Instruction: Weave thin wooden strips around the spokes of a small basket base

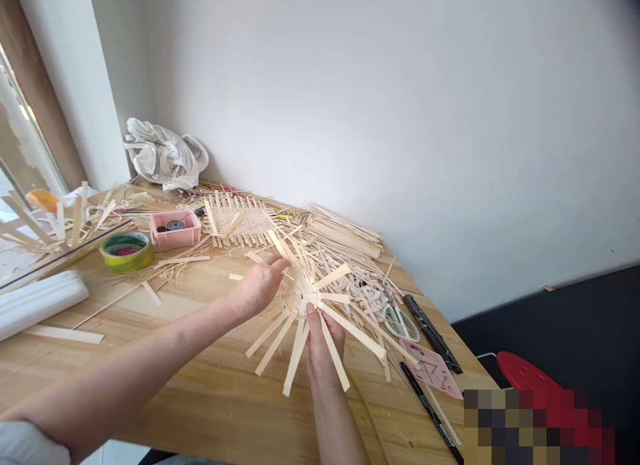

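Observation:
A round woven piece (306,297) of pale flat strips, like the base of a basket, is held above the table with its strips fanning outward like spokes. My right hand (325,341) grips its near edge, thumb on top and fingers underneath. At the piece's far left side, my left hand (263,281) is closed in a pinch on what looks like a thin strip (289,274), mostly hidden by the fingers. Behind the round piece lies a flat woven mat (243,221) with loose ends. A bundle of long thin strips (343,233) rests along the wall.
A pink box (175,230) and a green-yellow tape roll (127,252) sit left. Scissors (401,323), a black utility knife (433,333), a pink tray (433,367) and a black pen (431,411) lie right. A white bag (165,155) stands at the back corner, and a red stool (527,371) beyond the table.

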Available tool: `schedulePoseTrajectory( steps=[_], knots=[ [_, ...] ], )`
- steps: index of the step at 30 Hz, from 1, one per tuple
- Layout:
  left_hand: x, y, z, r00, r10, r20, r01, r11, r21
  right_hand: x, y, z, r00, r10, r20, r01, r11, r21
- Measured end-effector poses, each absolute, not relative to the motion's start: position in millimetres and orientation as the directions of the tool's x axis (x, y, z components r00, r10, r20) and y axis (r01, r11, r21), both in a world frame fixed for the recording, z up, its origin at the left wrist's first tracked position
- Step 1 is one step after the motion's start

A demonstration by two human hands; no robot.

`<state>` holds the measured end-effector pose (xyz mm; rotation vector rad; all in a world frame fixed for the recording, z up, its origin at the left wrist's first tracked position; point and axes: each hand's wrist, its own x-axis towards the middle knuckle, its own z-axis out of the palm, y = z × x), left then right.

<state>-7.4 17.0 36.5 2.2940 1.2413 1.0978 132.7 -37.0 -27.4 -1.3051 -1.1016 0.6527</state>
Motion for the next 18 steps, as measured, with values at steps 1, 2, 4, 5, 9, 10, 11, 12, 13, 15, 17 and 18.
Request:
schedulePoseTrajectory(
  steps=[1,2,4,5,9,10,11,12,13,15,17,18],
  knots=[
    [-4.6,16.9,36.8,0.312,0.829,0.465,0.575,-0.554,0.602,132.8,-36.6,-28.7,0.382,0.885,0.268,0.196,0.206,-0.959],
    [-1.9,16.5,37.2,0.292,0.843,0.451,0.563,-0.533,0.631,133.1,-36.4,-29.9,0.38,0.884,0.273,0.198,0.21,-0.957],
    [3.0,15.3,37.8,0.25,0.87,0.425,0.51,-0.491,0.706,133.8,-36.4,-31.7,0.38,0.881,0.282,0.201,0.219,-0.955],
    [5.0,15.0,38.0,0.23,0.879,0.417,0.474,-0.476,0.741,133.9,-36.6,-32.3,0.382,0.879,0.287,0.202,0.223,-0.954],
    [9.6,16.3,37.6,0.152,0.885,0.441,0.38,-0.464,0.8,131.3,-37.6,-33.8,0.394,0.87,0.295,0.201,0.232,-0.952],
    [10.0,16.7,37.1,0.143,0.882,0.45,0.381,-0.469,0.797,130.0,-37.9,-34.2,0.397,0.869,0.295,0.198,0.232,-0.952],
    [10.2,17.1,36.5,0.143,0.878,0.458,0.393,-0.475,0.788,128.6,-38.0,-34.5,0.399,0.869,0.293,0.195,0.232,-0.953],
    [10.3,17.4,35.8,0.152,0.873,0.464,0.418,-0.482,0.77,127.2,-38.1,-34.7,0.402,0.868,0.291,0.191,0.231,-0.954],
    [10.3,17.6,35.2,0.167,0.868,0.468,0.452,-0.489,0.746,125.9,-38.0,-34.6,0.404,0.868,0.289,0.187,0.231,-0.955],
    [10.6,18.1,34.1,0.204,0.858,0.472,0.531,-0.502,0.683,123.8,-37.3,-33.4,0.404,0.869,0.286,0.178,0.233,-0.956],
    [11.3,18.8,33.9,0.236,0.853,0.466,0.585,-0.507,0.632,122.3,-36.4,-30.4,0.399,0.873,0.282,0.168,0.233,-0.958],
    [11.9,19.1,34.1,0.248,0.854,0.458,0.593,-0.508,0.625,121.7,-36.0,-28.3,0.394,0.876,0.28,0.163,0.233,-0.959]
  ],
)
